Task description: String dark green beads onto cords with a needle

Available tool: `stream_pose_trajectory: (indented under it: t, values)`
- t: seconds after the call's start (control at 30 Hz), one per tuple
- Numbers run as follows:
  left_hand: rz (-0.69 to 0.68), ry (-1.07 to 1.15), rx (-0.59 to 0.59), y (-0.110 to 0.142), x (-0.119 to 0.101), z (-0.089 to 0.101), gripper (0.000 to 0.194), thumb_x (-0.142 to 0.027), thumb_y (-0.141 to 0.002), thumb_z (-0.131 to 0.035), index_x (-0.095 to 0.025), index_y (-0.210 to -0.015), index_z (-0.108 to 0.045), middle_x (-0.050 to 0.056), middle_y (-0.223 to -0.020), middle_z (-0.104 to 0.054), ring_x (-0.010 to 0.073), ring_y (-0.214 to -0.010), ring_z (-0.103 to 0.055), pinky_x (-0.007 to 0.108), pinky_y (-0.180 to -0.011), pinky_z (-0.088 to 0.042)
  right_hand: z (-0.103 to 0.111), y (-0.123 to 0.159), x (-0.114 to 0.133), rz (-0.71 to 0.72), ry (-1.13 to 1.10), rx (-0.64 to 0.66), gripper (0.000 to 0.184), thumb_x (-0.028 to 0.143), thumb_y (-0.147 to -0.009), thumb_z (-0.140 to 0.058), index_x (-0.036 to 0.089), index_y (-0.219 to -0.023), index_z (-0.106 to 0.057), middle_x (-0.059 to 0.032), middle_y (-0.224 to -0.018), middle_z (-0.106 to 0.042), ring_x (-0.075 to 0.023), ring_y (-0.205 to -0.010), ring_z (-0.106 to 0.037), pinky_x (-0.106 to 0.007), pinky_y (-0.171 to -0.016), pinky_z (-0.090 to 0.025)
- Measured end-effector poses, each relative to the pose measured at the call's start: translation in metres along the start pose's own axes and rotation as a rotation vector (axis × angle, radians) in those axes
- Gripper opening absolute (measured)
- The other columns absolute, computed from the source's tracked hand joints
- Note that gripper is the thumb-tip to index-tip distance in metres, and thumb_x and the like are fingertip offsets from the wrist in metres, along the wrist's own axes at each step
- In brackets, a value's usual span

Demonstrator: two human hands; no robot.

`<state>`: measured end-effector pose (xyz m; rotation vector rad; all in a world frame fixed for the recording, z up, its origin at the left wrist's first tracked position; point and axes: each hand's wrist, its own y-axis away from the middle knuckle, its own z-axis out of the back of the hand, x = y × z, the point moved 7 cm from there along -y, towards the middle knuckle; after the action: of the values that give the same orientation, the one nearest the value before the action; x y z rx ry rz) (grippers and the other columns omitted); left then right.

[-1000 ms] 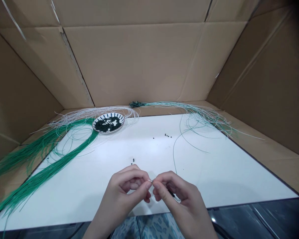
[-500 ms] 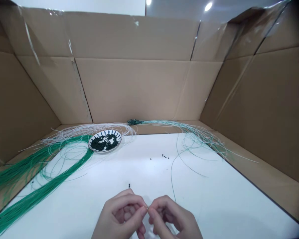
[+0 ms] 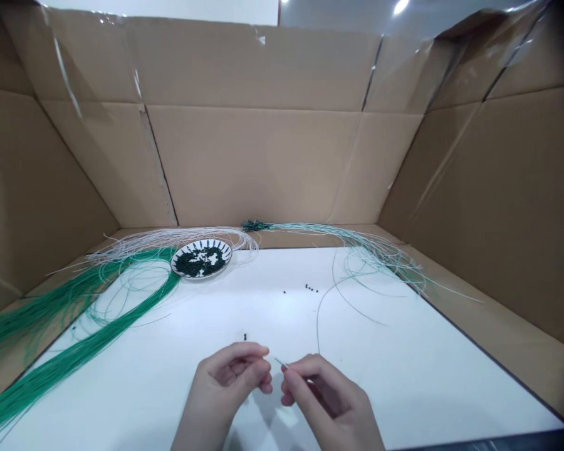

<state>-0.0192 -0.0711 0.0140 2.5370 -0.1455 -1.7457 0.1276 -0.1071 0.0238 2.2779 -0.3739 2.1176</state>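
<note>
My right hand (image 3: 326, 394) pinches a thin pale green cord (image 3: 280, 362) close to its end. The short tip sticks out to the left, toward my other hand. Beside it, my left hand (image 3: 232, 382) has its thumb and index finger brought together; whatever lies between them is too small to make out. A small gap separates the two hands. Just beyond the left hand lie a couple of dark beads (image 3: 245, 337) on the white board (image 3: 145, 382). A single green strand (image 3: 318, 326) runs from the back of the board down toward my right hand.
A striped plate (image 3: 229, 254) of dark beads stands at the back left. Green cords (image 3: 89, 344) and white cords (image 3: 169, 237) lie around it. A pale green bundle (image 3: 310, 227) stretches along the back right. Several loose beads (image 3: 311, 288) dot the board. Cardboard walls (image 3: 263, 163) enclose three sides.
My hands, fingertips touching half a second ago, are now slightly apart. The cord tip has come into sight at the right fingertips. The view has shifted a little.
</note>
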Motion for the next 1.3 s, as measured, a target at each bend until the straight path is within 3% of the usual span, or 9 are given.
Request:
stream_pose_trajectory:
  t: [0.13, 0.23, 0.37, 0.53, 0.73, 0.87, 1.1, 1.3]
  values:
    - [0.131, 0.206, -0.081, 0.001, 0.012, 0.006, 0.039, -0.034, -0.053, -0.098, -0.018, -0.085, -0.082, -0.001, -0.062, -0.073, 0.0094, -0.056, -0.066, 0.018, -0.062, -0.056, -0.006, 0.004, 0.006, 0.031, -0.036, 0.049, 0.034, 0.049, -0.088, -0.069, 0.020, -0.069, -0.066, -0.0032, -0.071, -0.066, -0.0167, -0.066, -0.065, -0.023, -0.063, -0.053]
    - [0.193, 0.305, -0.079, 0.002, 0.015, 0.005, 0.043, -0.026, -0.054, -0.098, -0.019, -0.094, -0.083, 0.002, -0.073, -0.078, 0.0094, -0.060, -0.069, 0.017, -0.064, -0.058, -0.009, 0.006, 0.011, 0.063, 0.002, 0.048, 0.025, 0.037, -0.089, -0.067, 0.021, -0.070, -0.063, -0.0051, -0.081, -0.067, -0.0179, -0.075, -0.066, -0.023, -0.067, -0.055]
    - [0.172, 0.319, -0.089, 0.006, 0.011, 0.005, 0.051, -0.021, -0.058, -0.096, -0.022, -0.106, -0.080, 0.006, -0.096, -0.081, 0.0132, -0.069, -0.074, 0.020, -0.069, -0.062, -0.011, 0.008, 0.022, 0.165, 0.063, 0.022, 0.018, 0.017, -0.086, -0.062, 0.023, -0.069, -0.059, -0.0012, -0.081, -0.067, -0.0142, -0.074, -0.064, -0.020, -0.069, -0.053]
    - [0.137, 0.287, -0.110, 0.012, 0.003, 0.009, 0.048, -0.020, -0.066, -0.091, -0.024, -0.112, -0.076, 0.008, -0.112, -0.079, 0.0195, -0.082, -0.078, 0.027, -0.078, -0.064, -0.017, 0.011, 0.029, 0.223, 0.113, 0.012, 0.019, 0.013, -0.086, -0.058, 0.024, -0.071, -0.055, 0.0024, -0.078, -0.065, -0.0126, -0.073, -0.064, -0.019, -0.068, -0.050]
    - [0.113, 0.331, -0.086, 0.019, -0.005, 0.003, 0.048, -0.023, -0.063, -0.093, -0.028, -0.108, -0.078, 0.004, -0.104, -0.081, 0.0212, -0.093, -0.078, 0.028, -0.090, -0.061, -0.024, 0.014, 0.030, 0.199, 0.116, 0.012, 0.020, 0.012, -0.086, -0.056, 0.025, -0.071, -0.054, 0.0047, -0.082, -0.070, -0.0120, -0.077, -0.066, -0.018, -0.070, -0.050]
    - [0.137, 0.356, -0.090, 0.021, -0.006, 0.000, 0.047, -0.022, -0.058, -0.096, -0.027, -0.102, -0.079, 0.004, -0.110, -0.081, 0.0223, -0.097, -0.077, 0.024, -0.086, -0.061, -0.026, 0.016, 0.029, 0.168, 0.080, 0.024, 0.019, 0.013, -0.086, -0.057, 0.024, -0.071, -0.053, 0.0017, -0.088, -0.072, -0.0135, -0.079, -0.068, -0.021, -0.071, -0.051]
    - [0.133, 0.385, -0.069, 0.021, -0.004, -0.002, 0.042, -0.020, -0.054, -0.098, -0.024, -0.092, -0.082, 0.002, -0.094, -0.084, 0.0159, -0.089, -0.079, 0.014, -0.084, -0.059, -0.027, 0.018, 0.030, 0.155, -0.004, 0.025, 0.020, 0.012, -0.086, -0.059, 0.023, -0.070, -0.054, 0.0026, -0.089, -0.073, -0.0126, -0.078, -0.069, -0.019, -0.071, -0.053]
    - [0.118, 0.366, -0.032, 0.021, -0.003, -0.003, 0.042, -0.021, -0.052, -0.099, -0.026, -0.090, -0.083, 0.000, -0.088, -0.084, 0.0129, -0.072, -0.079, 0.014, -0.075, -0.061, -0.025, 0.018, 0.034, 0.179, -0.004, 0.005, 0.022, 0.008, -0.084, -0.058, 0.024, -0.070, -0.054, 0.0057, -0.087, -0.073, -0.0101, -0.077, -0.069, -0.016, -0.072, -0.052]
